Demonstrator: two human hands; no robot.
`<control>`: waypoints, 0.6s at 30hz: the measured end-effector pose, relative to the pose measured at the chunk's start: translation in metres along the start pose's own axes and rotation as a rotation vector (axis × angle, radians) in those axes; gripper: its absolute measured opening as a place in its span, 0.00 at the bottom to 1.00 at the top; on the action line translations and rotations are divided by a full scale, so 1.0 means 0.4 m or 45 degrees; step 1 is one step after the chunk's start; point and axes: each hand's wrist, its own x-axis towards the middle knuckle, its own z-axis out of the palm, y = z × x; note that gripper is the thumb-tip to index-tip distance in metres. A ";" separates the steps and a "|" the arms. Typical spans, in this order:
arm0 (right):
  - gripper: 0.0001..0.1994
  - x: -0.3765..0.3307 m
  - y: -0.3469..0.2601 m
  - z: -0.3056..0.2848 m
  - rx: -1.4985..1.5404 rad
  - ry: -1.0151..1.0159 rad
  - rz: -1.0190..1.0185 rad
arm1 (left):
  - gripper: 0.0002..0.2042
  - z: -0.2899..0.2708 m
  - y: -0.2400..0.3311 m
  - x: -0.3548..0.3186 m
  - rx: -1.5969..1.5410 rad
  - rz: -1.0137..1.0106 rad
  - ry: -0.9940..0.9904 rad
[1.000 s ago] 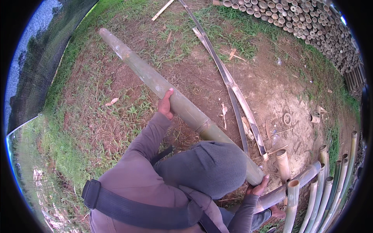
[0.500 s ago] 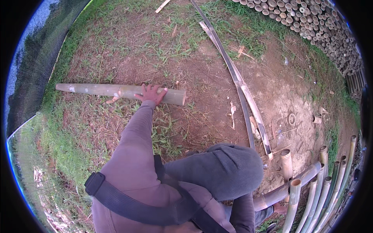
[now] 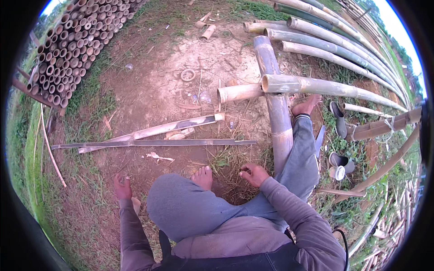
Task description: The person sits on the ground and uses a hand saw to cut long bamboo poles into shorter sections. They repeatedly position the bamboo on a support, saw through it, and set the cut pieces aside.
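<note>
My left hand (image 3: 122,187) is low at the left beside my bent knee, fingers apart and nothing visible in them. A small pale shape (image 3: 136,205) shows just beside its wrist; I cannot tell what it is. In front of my lap, my right hand (image 3: 255,174) hangs with loosely bent, parted fingers, apparently with nothing in them. It is above dry grass, left of a thick bamboo log (image 3: 281,128) that runs away from me beside my right leg. Across the ground ahead lie a long dark bamboo strip (image 3: 194,142) and a split bamboo piece (image 3: 167,125).
A bamboo pole (image 3: 325,86) rests over the log, near a short bamboo piece (image 3: 237,93). More poles (image 3: 330,53) extend at the far right. Stacked bamboo (image 3: 77,49) stands far left. Shoes (image 3: 338,119), a white cup (image 3: 337,172) and a blade-like piece (image 3: 320,139) lie right.
My view has swung to the right. My left hand has let go of the bamboo pole it was lying on, which is no longer plainly visible. My right hand now shows before my lap.
</note>
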 end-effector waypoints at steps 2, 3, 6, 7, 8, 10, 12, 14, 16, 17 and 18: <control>0.19 0.013 -0.007 -0.027 -0.036 0.028 -0.112 | 0.37 -0.080 0.322 0.044 -0.427 0.467 -0.354; 0.19 0.018 -0.002 -0.042 -0.050 0.068 -0.192 | 0.36 -0.148 0.485 0.033 -0.356 0.739 -0.538; 0.18 0.025 0.035 -0.070 0.105 0.126 -0.119 | 0.39 -0.385 0.919 -0.115 0.326 1.591 -0.820; 0.18 0.028 0.047 -0.073 0.153 0.156 -0.115 | 0.41 -0.454 1.033 -0.188 0.481 1.826 -0.914; 0.18 0.034 0.057 -0.073 0.130 0.132 -0.022 | 0.35 -0.508 1.123 -0.272 0.431 1.965 -1.131; 0.19 0.052 0.070 -0.071 0.097 0.119 -0.079 | 0.25 -0.550 1.262 -0.406 0.528 2.217 -1.717; 0.19 0.072 0.074 -0.068 0.069 0.034 -0.079 | 0.16 -0.550 1.344 -0.511 0.397 2.456 -1.951; 0.20 0.086 0.074 -0.073 0.146 -0.013 -0.090 | 0.15 -0.501 1.403 -0.553 -0.087 2.597 -2.212; 0.21 0.091 0.073 -0.090 0.261 -0.037 -0.035 | 0.14 -0.462 1.455 -0.580 -0.331 2.733 -2.199; 0.21 0.091 0.071 -0.101 0.294 -0.052 -0.045 | 0.14 -0.442 1.485 -0.589 -0.329 2.673 -2.285; 0.21 0.088 0.071 -0.112 0.331 -0.048 -0.055 | 0.14 -0.419 1.513 -0.599 -0.334 2.611 -2.370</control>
